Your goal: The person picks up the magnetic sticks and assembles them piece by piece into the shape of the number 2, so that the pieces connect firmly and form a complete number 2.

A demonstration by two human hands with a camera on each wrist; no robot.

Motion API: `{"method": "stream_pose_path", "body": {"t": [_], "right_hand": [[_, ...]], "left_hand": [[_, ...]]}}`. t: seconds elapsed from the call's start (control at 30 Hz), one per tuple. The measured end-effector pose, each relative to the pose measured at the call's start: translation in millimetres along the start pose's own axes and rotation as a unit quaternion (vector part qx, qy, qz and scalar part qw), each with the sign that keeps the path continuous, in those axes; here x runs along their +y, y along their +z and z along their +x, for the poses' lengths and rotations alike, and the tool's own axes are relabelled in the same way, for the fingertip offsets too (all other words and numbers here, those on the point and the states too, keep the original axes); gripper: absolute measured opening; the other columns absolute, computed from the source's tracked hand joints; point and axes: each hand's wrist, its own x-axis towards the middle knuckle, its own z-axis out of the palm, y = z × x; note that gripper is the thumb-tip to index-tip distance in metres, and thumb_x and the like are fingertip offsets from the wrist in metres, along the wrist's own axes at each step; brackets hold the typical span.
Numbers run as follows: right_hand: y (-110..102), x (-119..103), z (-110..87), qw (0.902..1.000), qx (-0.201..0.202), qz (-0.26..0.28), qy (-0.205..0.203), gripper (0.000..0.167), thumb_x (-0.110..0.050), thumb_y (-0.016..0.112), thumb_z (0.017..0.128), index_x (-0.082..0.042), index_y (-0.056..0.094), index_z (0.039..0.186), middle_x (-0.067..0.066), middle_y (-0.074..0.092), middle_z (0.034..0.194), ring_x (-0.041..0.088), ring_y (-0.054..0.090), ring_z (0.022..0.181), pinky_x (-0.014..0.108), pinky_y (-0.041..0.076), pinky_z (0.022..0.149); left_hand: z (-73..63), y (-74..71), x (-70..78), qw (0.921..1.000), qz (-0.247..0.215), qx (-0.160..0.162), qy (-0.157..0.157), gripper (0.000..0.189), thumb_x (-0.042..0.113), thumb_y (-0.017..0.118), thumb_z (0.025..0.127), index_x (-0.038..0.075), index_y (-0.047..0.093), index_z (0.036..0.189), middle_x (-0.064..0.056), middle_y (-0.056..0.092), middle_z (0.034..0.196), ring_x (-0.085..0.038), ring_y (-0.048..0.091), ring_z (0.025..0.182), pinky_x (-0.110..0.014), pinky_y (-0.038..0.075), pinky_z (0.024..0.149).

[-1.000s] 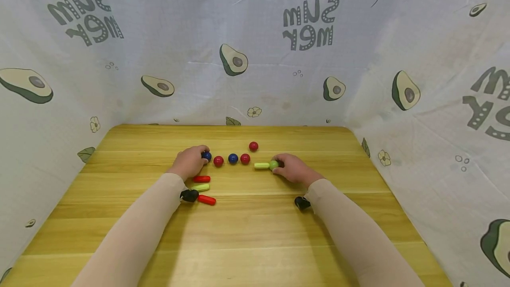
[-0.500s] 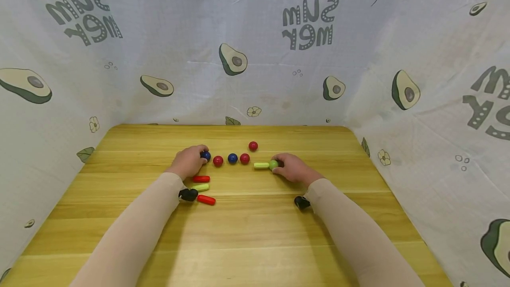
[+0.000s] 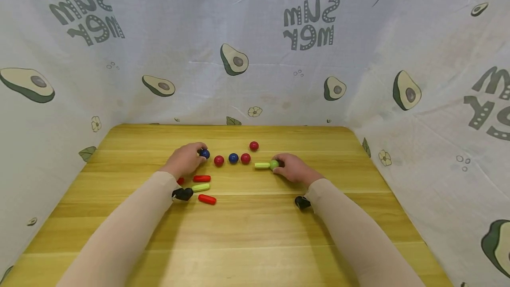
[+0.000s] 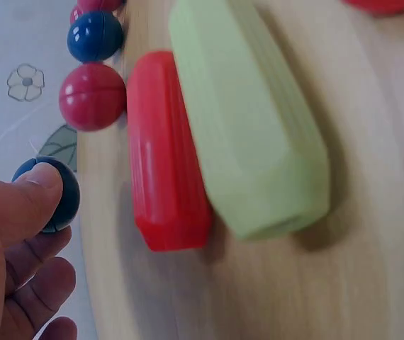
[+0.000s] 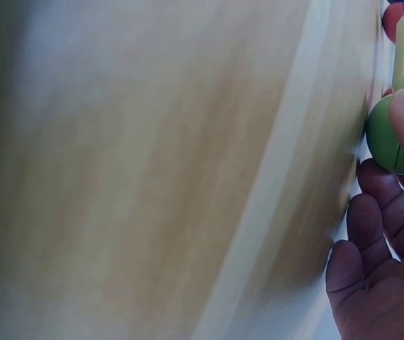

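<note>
- Four sticks lie loose at the near left of the desk (image 3: 239, 234): a near red stick (image 3: 207, 199), a yellow-green stick (image 3: 201, 187), a middle red stick (image 3: 202, 178) and a partly hidden red stick (image 3: 180, 181). None is set against a ball, so I judge this group unused so far.
- Farther in, to the right, the right grip (image 3: 295, 168) pinches a green ball (image 3: 274, 165). A pale yellow stick (image 3: 261, 165) points at it from the left, seemingly touching — joined or not, I can't tell. Probably the only pairing begun or done.
- Between the grips, a left red ball (image 3: 218, 160), a middle blue ball (image 3: 233, 158) and a right red ball (image 3: 245, 158) form a loose row, with no stick against them.
- Left of that row, the left grip (image 3: 184, 158) pinches a dark blue ball (image 3: 205, 154), also stickless.
- Beyond, a far red ball (image 3: 253, 145) sits alone, seemingly unused.
- Farthest, the white cloth (image 3: 199, 25) reads "summer" mirror-reversed, split over two lines — whole twice, cut off at right. No brand or label shows on the pieces.
</note>
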Motion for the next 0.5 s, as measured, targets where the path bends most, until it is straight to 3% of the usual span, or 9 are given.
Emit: {"method": "stream_pose_path", "body": {"t": [0.27, 0.5], "right_hand": [[0.2, 0.8, 0.2, 1.0, -0.001, 0.007, 0.001, 0.036, -0.021, 0.068, 0.104, -0.005, 0.064, 0.136, 0.012, 0.067, 0.123, 0.026, 0.06, 0.109, 0.048, 0.05, 0.105], [0.9, -0.1, 0.5, 1.0, 0.0, 0.001, 0.0, 0.036, -0.021, 0.067, 0.105, -0.005, 0.064, 0.136, 0.012, 0.067, 0.124, 0.026, 0.06, 0.111, 0.049, 0.05, 0.106]], "left_hand": [[-11.0, 6.5, 18.1, 0.9983, 0.017, -0.03, 0.046, 0.04, 0.025, 0.065, 0.106, 0.012, 0.059, 0.144, -0.016, 0.065, 0.142, -0.03, 0.064, 0.117, -0.053, 0.05, 0.112], [-18.0, 16.8, 26.7, 0.9966, 0.015, -0.025, 0.077, 0.045, 0.027, 0.067, 0.105, 0.01, 0.059, 0.146, -0.014, 0.066, 0.142, -0.029, 0.065, 0.12, -0.052, 0.05, 0.112]]}}
